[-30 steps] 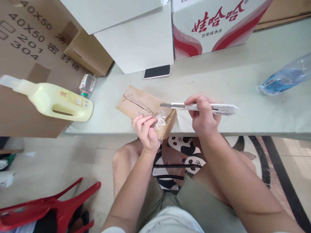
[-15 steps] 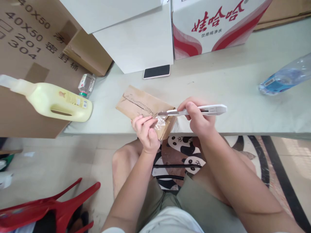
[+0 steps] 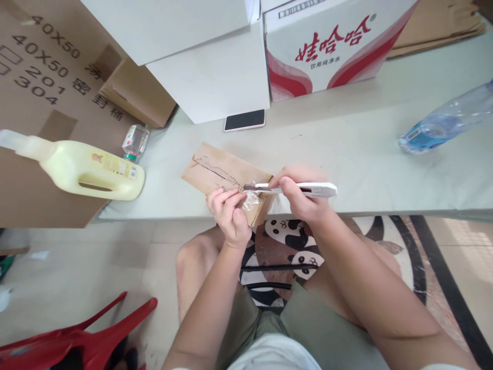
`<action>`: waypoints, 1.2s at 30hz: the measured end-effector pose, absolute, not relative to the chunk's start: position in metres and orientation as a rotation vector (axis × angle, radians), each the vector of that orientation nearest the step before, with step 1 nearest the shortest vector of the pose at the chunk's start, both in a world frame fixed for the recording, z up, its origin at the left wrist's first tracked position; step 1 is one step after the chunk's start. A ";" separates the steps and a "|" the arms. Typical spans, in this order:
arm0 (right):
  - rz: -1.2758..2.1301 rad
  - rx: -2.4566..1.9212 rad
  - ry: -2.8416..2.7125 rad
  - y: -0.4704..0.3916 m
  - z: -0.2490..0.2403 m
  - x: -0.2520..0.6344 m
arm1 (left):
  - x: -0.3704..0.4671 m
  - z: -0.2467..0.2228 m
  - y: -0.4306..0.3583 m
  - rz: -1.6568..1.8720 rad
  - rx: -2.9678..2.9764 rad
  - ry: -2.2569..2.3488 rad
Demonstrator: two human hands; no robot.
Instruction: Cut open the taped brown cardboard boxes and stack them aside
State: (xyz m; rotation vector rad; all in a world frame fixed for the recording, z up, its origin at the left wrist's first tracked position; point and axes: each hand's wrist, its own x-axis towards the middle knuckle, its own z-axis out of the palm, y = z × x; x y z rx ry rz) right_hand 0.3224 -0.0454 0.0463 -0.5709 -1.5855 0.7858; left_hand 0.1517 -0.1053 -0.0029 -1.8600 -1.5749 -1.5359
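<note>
A small brown cardboard box (image 3: 215,167), marked with a row of short dark lines, lies tilted at the table's front edge. Its lower side is gripped by my left hand (image 3: 231,213), and the fingers press on clear plastic wrap (image 3: 251,199) at the box's right part. My right hand (image 3: 302,194) is closed round a white utility knife (image 3: 321,190). The knife points left, and the tip of its blade meets the box beside the plastic, close to my left fingertips.
Behind the box lies a phone (image 3: 245,120), in front of white cartons (image 3: 215,77). A yellow jug (image 3: 96,169) and a small clear bottle (image 3: 135,143) are at the left. A plastic bottle (image 3: 431,131) lies at the right. A red chair (image 3: 100,334) stands lower left.
My right hand and the knife have moved left, bringing the blade further over the box. My left hand keeps its hold. The whole view has shifted slightly.
</note>
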 end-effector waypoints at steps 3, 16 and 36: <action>0.773 -0.565 -1.566 -0.046 0.047 0.324 | 0.151 -0.003 -0.106 -1.538 -1.860 -1.569; 0.876 -0.587 -1.664 -0.045 0.043 0.320 | 0.151 -0.003 -0.106 -1.565 -1.869 -1.551; 0.900 -0.985 -1.066 -0.024 0.027 0.343 | 0.151 -0.002 -0.105 -1.599 -1.886 -1.541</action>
